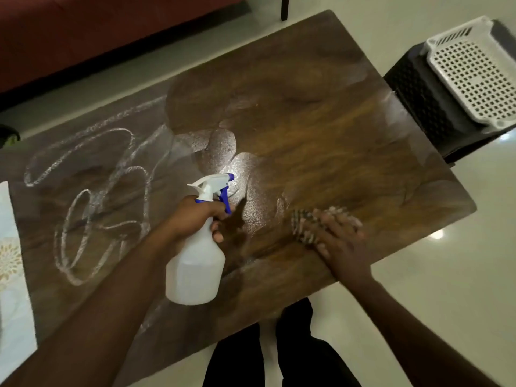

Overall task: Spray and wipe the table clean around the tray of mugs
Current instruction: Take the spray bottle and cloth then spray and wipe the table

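The left hand point(195, 216) has its grip closed around the neck of a white spray bottle point(195, 269) with a blue trigger, held above the near edge of the wooden tabletop point(321, 129). Right of the bottle, the right hand point(337, 241) lies flat, fingers spread, pressing a striped cloth point(304, 224) onto the tabletop. Left of the bottle, white looping spray trails point(92, 196) mark the tabletop. Beyond the tabletop's right end, a white perforated basket point(474, 79) sits on a dark stool point(424, 107).

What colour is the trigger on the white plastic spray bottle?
Blue, seen in the head view: the trigger of the white plastic spray bottle.
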A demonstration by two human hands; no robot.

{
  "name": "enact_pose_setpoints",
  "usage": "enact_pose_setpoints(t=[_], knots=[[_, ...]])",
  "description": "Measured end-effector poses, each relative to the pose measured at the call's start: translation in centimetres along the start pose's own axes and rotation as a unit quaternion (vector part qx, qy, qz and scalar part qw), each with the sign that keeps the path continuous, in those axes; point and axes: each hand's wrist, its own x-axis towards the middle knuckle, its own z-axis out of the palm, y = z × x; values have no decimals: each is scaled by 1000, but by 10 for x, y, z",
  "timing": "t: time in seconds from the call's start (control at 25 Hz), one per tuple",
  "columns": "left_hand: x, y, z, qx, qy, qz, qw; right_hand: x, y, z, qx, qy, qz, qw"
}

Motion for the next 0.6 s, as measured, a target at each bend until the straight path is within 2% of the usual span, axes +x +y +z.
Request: enact_pose_setpoints(t=[0.08, 0.12, 0.16, 0.24, 0.28, 0.32, 0.36, 0.4, 0.44, 0.48, 0.52, 0.56, 0.6], knots=[[-8, -13, 7, -1, 6, 6, 1000, 23, 6, -8, 9, 2, 177, 984], [-10, -19, 10, -4, 5, 3, 1000, 32, -13, -2, 21, 15, 191, 981], [-12, -25, 14, -8, 5, 1, 1000, 29, -42, 6, 26, 28, 144, 989], [-14, -32, 20, -9, 0, 2, 1000, -13, -88, 19, 49, 9, -59, 997], [-15, -33, 21, -7, -3, 5, 1000, -39, -83, 20, 44, -16, -141, 989], [-16, -33, 19, -11, -3, 9, 1000, -53, -61, 17, 37, -27, -172, 984], [-19, -35, 15, -18, 0, 12, 1000, -56, -36, 14, 20, -20, -155, 988], [-22, -37, 8, -22, 3, 12, 1000, -51, -16, 11, 16, -17, -78, 997], [-24, -39, 1, -19, 7, 12, 1000, -38, -6, 4, 24, -12, 35, 999], [-26, -44, -6, -22, 12, 10, 1000, -20, -14, 2, 24, 1, 133, 991], [-28, -50, -12, -26, 15, 5, 1000, -4, -37, 7, 25, 21, 183, 983], [-30, -57, -18, -29, 14, -3, 999, 4, -71, 17, 21, 43, 165, 985], [-31, -65, -22, -29, 10, -12, 999, 2, -107, 24, 24, 35, 90, 995]])
